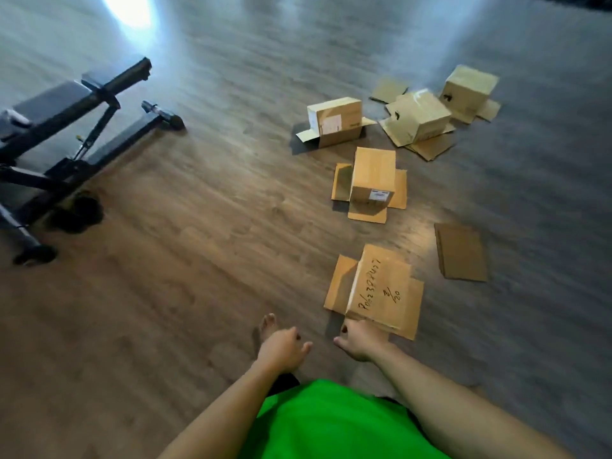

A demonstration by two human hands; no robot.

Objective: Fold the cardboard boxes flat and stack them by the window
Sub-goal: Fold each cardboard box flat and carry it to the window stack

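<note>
Five cardboard boxes (381, 289), one flattened cardboard piece (461, 252), one weight bench (66, 127), two hands (281, 349).

Wood-look floor (185, 260) is running everywhere; black bench (66, 134) is sitting far left of the fingers, glare (127, 8) is bouncing off the floor beyond it.

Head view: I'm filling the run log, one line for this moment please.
left hand: free | right hand: at handwritten box | flattened piece: on floor

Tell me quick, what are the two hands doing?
Left hand: fingers loosely curled, holding nothing.
Right hand: at the near edge of the handwritten box; whether it grips cannot be told.
</note>
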